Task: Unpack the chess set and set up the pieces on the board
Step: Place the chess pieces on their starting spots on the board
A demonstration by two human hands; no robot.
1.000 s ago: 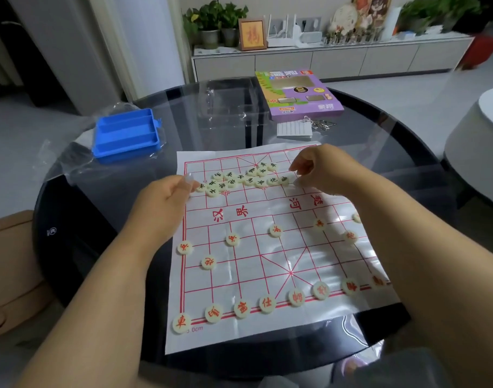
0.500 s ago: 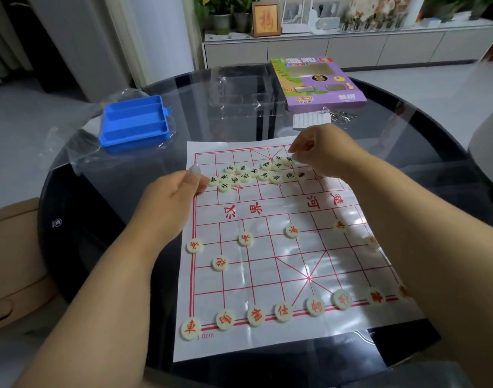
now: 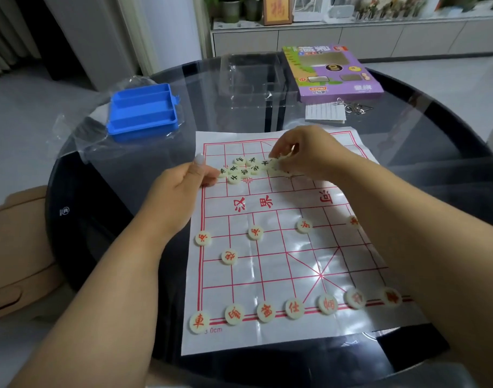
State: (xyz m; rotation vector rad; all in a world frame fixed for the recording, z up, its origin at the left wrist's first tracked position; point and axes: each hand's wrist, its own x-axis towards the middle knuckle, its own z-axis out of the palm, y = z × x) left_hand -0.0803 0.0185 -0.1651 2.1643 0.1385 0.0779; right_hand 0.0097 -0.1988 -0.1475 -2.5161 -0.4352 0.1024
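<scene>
There is one view only, from a camera worn on the person's head, so no second view shares any of the scene. It looks forward and steeply down over both forearms, which enter from the bottom edge and meet near the middle of the frame. The left hand (image 3: pixel 181 186) and right hand (image 3: pixel 309 155) sit close to the lens, with the board (image 3: pixel 281 264) spread below and between them. The wide angle bends the round table (image 3: pixel 80 219) rim outward to either side of the arms. Beyond the hands the view reaches far enough to take in a cabinet (image 3: pixel 351 37) along the top edge.
</scene>
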